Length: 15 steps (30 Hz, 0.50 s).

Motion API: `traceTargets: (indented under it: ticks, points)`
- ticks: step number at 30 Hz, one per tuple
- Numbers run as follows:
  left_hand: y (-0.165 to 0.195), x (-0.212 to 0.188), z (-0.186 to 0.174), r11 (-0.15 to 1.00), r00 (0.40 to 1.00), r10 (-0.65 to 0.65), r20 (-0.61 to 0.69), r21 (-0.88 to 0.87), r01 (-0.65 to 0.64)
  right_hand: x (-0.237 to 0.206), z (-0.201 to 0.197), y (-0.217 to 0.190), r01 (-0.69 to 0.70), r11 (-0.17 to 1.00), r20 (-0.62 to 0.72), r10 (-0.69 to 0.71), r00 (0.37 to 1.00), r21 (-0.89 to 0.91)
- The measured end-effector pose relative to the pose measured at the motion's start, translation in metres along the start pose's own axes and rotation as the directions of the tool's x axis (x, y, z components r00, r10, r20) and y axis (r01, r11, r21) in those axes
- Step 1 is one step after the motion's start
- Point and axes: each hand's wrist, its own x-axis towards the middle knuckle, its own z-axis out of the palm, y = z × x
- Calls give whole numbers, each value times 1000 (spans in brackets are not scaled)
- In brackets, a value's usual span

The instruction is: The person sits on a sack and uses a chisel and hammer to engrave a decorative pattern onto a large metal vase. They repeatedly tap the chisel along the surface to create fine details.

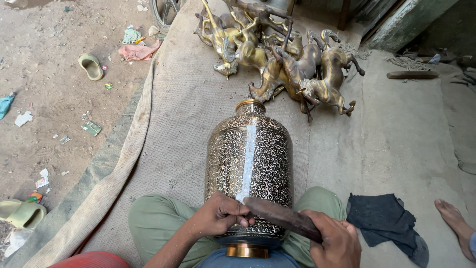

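A large engraved brass vase [249, 164] lies on its side across my lap, its neck pointing away from me. My left hand [218, 216] is pinched shut on a small tool pressed against the vase's lower body; the tool itself is hidden by my fingers. My right hand [337, 243] grips a dark wooden mallet [280, 216], whose head is close to my left fingers over the vase.
A pile of brass horse figurines [282, 54] lies beyond the vase on the burlap mat [168, 129]. A dark cloth [384, 218] sits at right, a bare foot [453, 221] beside it. Green sandals [90, 66] and litter lie on the dirt at left.
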Motion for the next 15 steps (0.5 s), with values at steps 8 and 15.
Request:
traceTargets:
  ticks: [8,15]
  points:
    - [-1,0,0,994,995,-101,-15,-41,100,-4,9,21,8,1000,-44,-7,999,19]
    - [4,2,0,999,999,-47,-1,27,47,-7,12,27,-68,996,-13,69,998,55]
